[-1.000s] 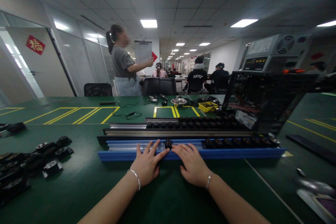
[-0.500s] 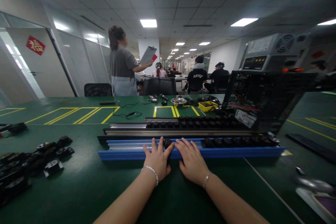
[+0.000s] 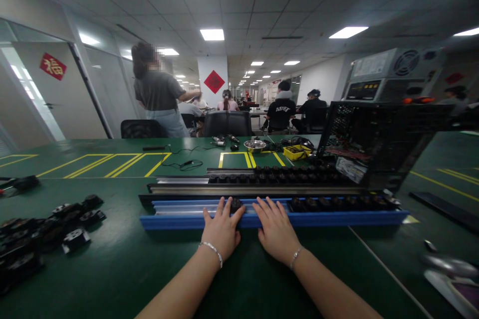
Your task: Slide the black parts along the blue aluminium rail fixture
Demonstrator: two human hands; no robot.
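Observation:
A long blue rail [image 3: 172, 223] lies across the table in front of me, with a silvery channel inside. My left hand [image 3: 220, 232] rests over its left half, fingers spread around a small black block-shaped module [image 3: 235, 205] that sits in the channel between two fingertips. To the right, my right hand [image 3: 276, 229] lies on the rail with fingers stretched out, holding nothing. Several black modules [image 3: 324, 203] fill the channel's right part. What is under my palms is hidden.
Behind the blue rail are black rails [image 3: 179, 189], some with modules. A heap of loose black modules [image 3: 48, 227] lies at the left. An open computer case [image 3: 374, 144] stands right. Farther back are a metal bowl [image 3: 255, 145] and a yellow basket [image 3: 295, 152].
My left hand and the black module between its fingers have shifted slightly left. My right hand has moved a little to the right, widening the gap. A standing person behind has turned and moved left.

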